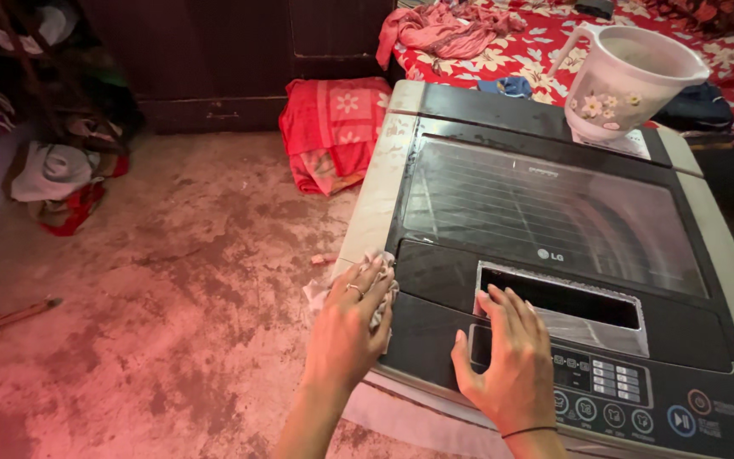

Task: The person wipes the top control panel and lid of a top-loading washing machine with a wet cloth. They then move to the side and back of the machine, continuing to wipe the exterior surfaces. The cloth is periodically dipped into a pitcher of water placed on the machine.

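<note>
The right hand [516,361] rests flat, fingers spread, on the washing machine [554,246] lid's front edge, bracing; the left hand [352,327], fingers clamped on a white cloth [375,280], presses its left corner

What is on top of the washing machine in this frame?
A white jug stands at the back of the washing machine. The left hand presses a pale cloth on the front corner; the right hand lies flat by the lid handle. The drum is hidden under the closed lid.

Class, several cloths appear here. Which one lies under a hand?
The small white cloth under the left hand on the washing machine's corner; the red and pink ones lie untouched.
</note>
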